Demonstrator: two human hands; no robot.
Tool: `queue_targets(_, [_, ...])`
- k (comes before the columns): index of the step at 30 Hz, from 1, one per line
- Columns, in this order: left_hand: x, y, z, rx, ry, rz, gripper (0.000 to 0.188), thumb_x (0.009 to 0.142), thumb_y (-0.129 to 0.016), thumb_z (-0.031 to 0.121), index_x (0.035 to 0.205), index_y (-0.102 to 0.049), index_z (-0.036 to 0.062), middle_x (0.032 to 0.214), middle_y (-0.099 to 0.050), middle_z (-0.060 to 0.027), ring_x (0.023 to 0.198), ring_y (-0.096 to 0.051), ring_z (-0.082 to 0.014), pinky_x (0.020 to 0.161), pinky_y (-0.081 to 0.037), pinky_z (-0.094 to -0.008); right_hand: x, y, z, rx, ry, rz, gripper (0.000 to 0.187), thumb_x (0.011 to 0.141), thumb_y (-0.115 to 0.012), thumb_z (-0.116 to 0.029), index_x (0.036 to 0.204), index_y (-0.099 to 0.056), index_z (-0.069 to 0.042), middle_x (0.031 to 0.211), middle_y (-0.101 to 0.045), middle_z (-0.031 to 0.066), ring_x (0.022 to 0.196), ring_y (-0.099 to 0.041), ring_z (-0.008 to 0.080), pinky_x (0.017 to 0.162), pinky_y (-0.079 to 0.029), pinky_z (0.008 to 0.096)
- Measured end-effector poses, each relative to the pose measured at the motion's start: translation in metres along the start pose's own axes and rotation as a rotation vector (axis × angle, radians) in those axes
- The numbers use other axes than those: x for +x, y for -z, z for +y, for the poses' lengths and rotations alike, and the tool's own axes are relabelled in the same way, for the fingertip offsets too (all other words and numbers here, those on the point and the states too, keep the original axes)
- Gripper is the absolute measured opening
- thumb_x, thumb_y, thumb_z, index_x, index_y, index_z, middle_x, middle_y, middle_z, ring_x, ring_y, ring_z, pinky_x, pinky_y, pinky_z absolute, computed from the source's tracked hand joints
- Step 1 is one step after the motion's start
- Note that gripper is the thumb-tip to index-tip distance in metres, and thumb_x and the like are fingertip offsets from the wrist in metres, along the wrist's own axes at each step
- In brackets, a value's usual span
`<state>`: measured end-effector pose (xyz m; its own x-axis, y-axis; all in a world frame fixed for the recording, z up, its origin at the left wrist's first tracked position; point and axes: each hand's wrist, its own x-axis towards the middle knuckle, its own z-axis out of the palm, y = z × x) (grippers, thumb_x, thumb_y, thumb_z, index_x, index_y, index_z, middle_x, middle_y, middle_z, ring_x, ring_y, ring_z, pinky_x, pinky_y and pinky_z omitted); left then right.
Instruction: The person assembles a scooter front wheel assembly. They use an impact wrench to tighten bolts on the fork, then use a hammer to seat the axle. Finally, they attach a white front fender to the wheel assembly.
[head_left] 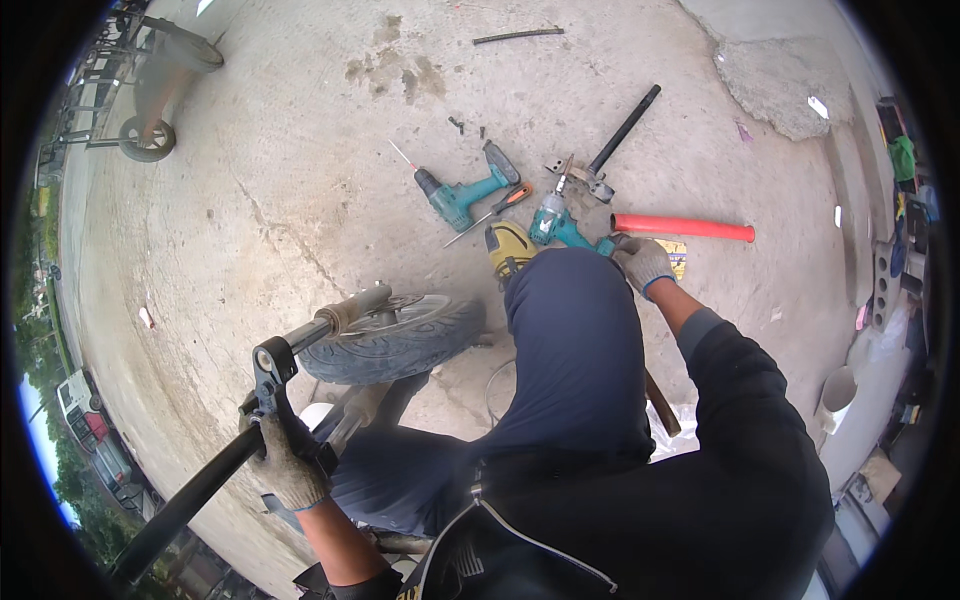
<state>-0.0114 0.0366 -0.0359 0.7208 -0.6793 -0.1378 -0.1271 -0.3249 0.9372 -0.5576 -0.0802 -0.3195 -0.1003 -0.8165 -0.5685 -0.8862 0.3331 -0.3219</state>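
My gloved left hand (285,468) is closed round a black fork clamp (270,365), beside a long black tube (190,505) that runs to the lower left. A metal fork leg (357,307) extends from the clamp alongside a wheel with a black tyre (400,345). On the right, beyond my knee, my gloved right hand (645,262) has its fingers curled at the handle end of a teal impact wrench (556,218). The wrench lies on the concrete with its socket pointing away from me. My palm hides part of its base.
A teal drill (460,200) and an orange-handled screwdriver (512,196) lie left of the wrench. Beyond it are a black tube with a clamp (627,128) and a red tube (690,227). A wheelbarrow (150,138) stands far left. My yellow shoe (509,248) is beside the wrench.
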Motion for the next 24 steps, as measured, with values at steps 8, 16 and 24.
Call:
queue_targets(8, [-0.018, 0.035, -0.004, 0.245, 0.065, 0.032, 0.067, 0.096, -0.070, 0.039, 0.143, -0.053, -0.0050, 0.117, -0.059, -0.0128, 0.093, -0.058, -0.0161, 0.075, -0.048, -0.0283, 0.244, -0.012, -0.167, 0.092, 0.074, 0.114, 0.043, 0.095, -0.067, -0.032, 0.133, -0.073, -0.012, 0.133, -0.073, 0.0135, 0.124, -0.069, 0.0307, 0.109, -0.053, 0.0408])
queue_targets(16, [-0.032, 0.038, 0.006, 0.531, 0.191, 0.278, 0.052, 0.100, -0.063, 0.040, 0.132, -0.058, -0.0007, 0.109, -0.064, -0.0095, 0.091, -0.061, -0.0182, 0.072, -0.049, -0.0286, 0.323, -0.062, -0.277, -0.038, -0.152, -0.134, 0.068, 0.086, -0.078, -0.044, 0.136, -0.062, 0.000, 0.137, -0.067, 0.0239, 0.125, -0.068, 0.0379, 0.102, -0.057, 0.0476])
queue_targets(24, [-0.017, 0.027, 0.013, 0.519, 0.306, 0.343, 0.050, 0.099, -0.062, 0.046, 0.123, -0.061, 0.0026, 0.099, -0.064, -0.0070, 0.080, -0.059, -0.0169, 0.063, -0.046, -0.0281, 0.326, -0.069, -0.304, -0.126, -0.015, -0.075, 0.076, 0.084, -0.084, -0.041, 0.144, -0.052, -0.006, 0.145, -0.057, 0.0246, 0.132, -0.062, 0.0406, 0.105, -0.056, 0.0498])
